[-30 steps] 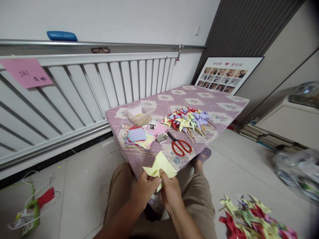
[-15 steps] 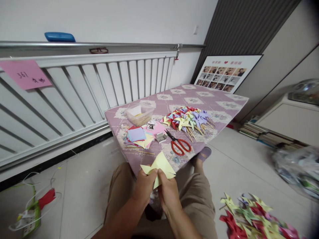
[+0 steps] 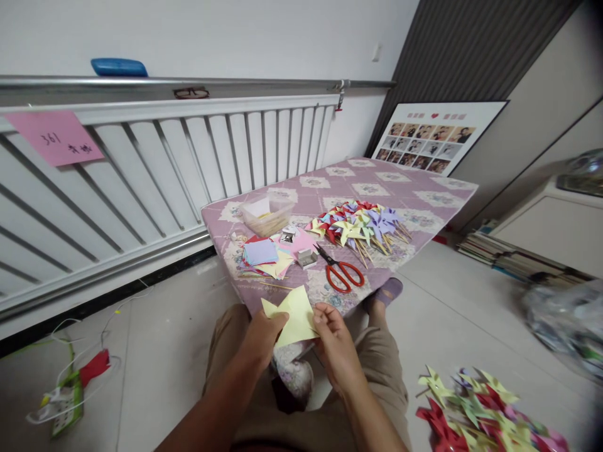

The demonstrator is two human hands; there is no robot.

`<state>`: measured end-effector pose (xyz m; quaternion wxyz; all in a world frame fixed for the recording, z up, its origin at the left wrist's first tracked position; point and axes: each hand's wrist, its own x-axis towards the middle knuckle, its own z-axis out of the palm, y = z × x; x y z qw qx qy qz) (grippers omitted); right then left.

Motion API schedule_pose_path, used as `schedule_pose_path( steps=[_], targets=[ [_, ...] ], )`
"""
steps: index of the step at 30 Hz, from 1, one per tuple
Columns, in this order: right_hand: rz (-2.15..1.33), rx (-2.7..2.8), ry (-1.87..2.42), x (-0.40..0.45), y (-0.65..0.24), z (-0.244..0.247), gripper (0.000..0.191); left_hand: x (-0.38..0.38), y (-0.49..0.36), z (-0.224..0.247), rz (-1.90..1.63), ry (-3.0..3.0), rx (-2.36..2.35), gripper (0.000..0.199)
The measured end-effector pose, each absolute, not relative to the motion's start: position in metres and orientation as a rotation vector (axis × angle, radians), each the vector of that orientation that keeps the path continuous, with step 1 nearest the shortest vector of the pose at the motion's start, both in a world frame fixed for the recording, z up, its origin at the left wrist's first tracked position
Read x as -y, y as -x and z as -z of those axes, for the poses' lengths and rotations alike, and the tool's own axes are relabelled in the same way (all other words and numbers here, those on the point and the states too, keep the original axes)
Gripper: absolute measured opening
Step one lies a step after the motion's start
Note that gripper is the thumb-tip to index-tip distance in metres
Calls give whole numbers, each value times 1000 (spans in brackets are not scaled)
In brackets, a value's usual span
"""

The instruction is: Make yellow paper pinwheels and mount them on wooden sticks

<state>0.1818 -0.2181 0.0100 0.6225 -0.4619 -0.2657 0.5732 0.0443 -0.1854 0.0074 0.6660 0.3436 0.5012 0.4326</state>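
Note:
A pale yellow sheet of paper (image 3: 296, 314), with cut edges and a pointed corner at its left, is held over the near edge of the table. My left hand (image 3: 267, 333) pinches its left side, thumb on top. At the right edge, my right hand (image 3: 332, 333) grips the paper between thumb and fingers. Just beyond lie red-handled scissors (image 3: 343, 276), a stack of coloured paper squares (image 3: 261, 252) and a small grey box (image 3: 308, 258). Several finished paper pinwheels (image 3: 353, 226) on sticks are heaped farther back.
A clear plastic box (image 3: 267, 216) with sticks stands on the flowered tablecloth (image 3: 377, 188). More pinwheels (image 3: 485, 408) lie on the floor at right. A radiator (image 3: 164, 150) runs along the wall. A power strip (image 3: 68, 405) with cables lies on the floor at left.
My hands have moved apart. My right hand has shifted from the paper's near middle to its right edge, and the paper is spread flatter. The view has shifted slightly.

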Motion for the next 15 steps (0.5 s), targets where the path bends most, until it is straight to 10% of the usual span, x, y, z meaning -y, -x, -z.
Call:
schedule_pose_path(
  steps=[15],
  targets=[
    [-1337,1638,1079,224,-217,-27,24,188,-25,-11,-780,-954,-1074,17]
  ],
)
